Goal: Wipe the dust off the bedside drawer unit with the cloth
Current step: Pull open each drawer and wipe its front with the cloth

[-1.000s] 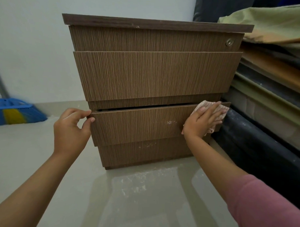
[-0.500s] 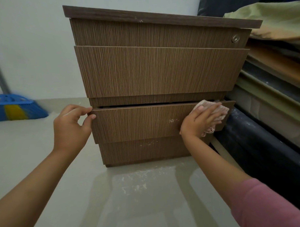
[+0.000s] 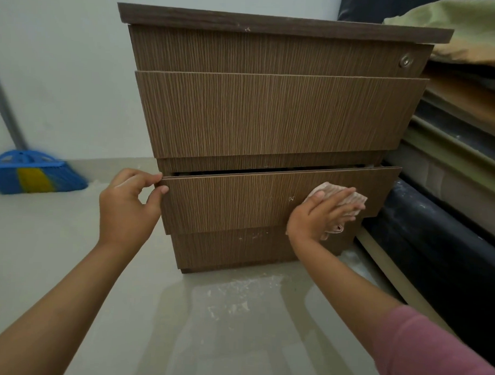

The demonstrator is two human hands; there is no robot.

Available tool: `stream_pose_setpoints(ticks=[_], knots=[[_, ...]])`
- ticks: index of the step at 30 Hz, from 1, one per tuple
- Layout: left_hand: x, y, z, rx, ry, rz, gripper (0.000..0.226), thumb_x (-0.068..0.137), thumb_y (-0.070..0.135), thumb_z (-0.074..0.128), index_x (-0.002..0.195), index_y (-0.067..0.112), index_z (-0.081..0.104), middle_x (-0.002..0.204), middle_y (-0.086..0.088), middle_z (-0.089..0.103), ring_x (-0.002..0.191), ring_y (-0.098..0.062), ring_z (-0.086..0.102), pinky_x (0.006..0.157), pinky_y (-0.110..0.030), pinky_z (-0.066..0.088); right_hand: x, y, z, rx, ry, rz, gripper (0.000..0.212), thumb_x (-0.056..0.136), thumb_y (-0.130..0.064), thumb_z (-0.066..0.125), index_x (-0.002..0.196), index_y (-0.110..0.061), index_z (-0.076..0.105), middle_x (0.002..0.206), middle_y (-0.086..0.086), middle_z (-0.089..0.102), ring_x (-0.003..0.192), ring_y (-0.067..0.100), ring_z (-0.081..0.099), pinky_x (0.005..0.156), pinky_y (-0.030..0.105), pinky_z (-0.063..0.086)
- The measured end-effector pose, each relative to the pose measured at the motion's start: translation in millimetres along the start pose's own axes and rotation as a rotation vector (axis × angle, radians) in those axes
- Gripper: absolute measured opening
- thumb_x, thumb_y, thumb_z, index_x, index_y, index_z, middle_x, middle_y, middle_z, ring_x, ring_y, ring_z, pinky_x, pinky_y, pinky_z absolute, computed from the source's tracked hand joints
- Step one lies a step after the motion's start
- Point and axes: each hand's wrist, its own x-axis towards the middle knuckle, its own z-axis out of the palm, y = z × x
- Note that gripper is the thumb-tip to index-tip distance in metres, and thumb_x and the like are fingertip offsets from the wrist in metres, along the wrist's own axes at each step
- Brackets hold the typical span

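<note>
Leftward since a second ago, the cloth [image 3: 342, 200] has slid along the lowest drawer front [image 3: 240, 204], from its right end toward the middle; the left hand has not shifted.

The cloth is a small, pale pink, ribbed rag, soft and limp. It lies flat under the right hand [image 3: 321, 215], whose fingers are spread open and pressing it against the wood, not gripping it. A loose fold hangs just below the palm. It looks light and likely to bunch or slip if pressed unevenly, so a flat palm over its middle seems the best hold.

The drawer unit [image 3: 271, 115] stands on the floor straight ahead of both hands. It is brown wood-grain board, stiff and probably heavy enough to stay put, though its drawers slide. The lowest drawer is pulled slightly out, a dark gap showing above it. The left hand [image 3: 128, 205] pinches that drawer's left edge between thumb and fingers, apparently steadying it against the wiping push. A small white speck marks the wood just left of the right hand.

White dust lies on the floor [image 3: 236, 304] below the hands. Stacked mattresses [image 3: 451, 172] are just right of the right hand. A blue broom [image 3: 31, 171] lies well left of the left hand.
</note>
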Motion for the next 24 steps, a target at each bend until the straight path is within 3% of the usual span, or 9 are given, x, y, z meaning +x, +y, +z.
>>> stream_pose_setpoints(ticks=[6, 14, 18, 24], knots=[[0, -2, 1, -0.005, 0.006, -0.007, 0.017, 0.080, 0.008, 0.070, 0.097, 0.003, 0.069, 0.091, -0.008, 0.064, 0.080, -0.012, 0.053, 0.073, -0.010, 0.041, -33, -23, 20, 0.026, -0.064, -0.256, 0.065, 0.097, -0.040, 0.021, 0.149, -0.013, -0.007, 0.153, 0.019, -0.024, 0.139, 0.039, -0.025, 0.109, 0.055, -0.013], [0, 0, 1, -0.005, 0.009, -0.019, 0.017, 0.081, 0.010, 0.069, 0.097, 0.004, 0.069, 0.092, -0.008, 0.065, 0.080, -0.011, 0.053, 0.073, -0.019, 0.043, -58, 7, 26, -0.124, -0.162, -0.293, 0.070, 0.093, -0.047, 0.019, 0.148, -0.016, -0.010, 0.152, 0.014, -0.026, 0.140, 0.036, -0.024, 0.108, 0.054, -0.010], [0, 0, 1, -0.019, 0.010, -0.016, 0.016, 0.080, 0.009, 0.070, 0.096, 0.004, 0.070, 0.091, -0.008, 0.064, 0.080, -0.010, 0.053, 0.073, -0.020, 0.043, -35, 15, 7, -0.222, -0.170, -0.306, 0.073, 0.090, -0.056, 0.021, 0.148, -0.026, -0.011, 0.154, 0.010, -0.025, 0.141, 0.034, -0.022, 0.103, 0.070, -0.003], [1, -1, 0, -0.022, 0.007, -0.014, 0.017, 0.080, 0.008, 0.070, 0.096, 0.004, 0.070, 0.090, -0.008, 0.064, 0.080, -0.010, 0.054, 0.073, -0.017, 0.043, -26, -7, 5, -0.149, -0.144, -0.349, 0.074, 0.092, -0.054, 0.025, 0.148, -0.021, -0.010, 0.154, 0.013, -0.025, 0.140, 0.035, -0.024, 0.104, 0.068, -0.007]])
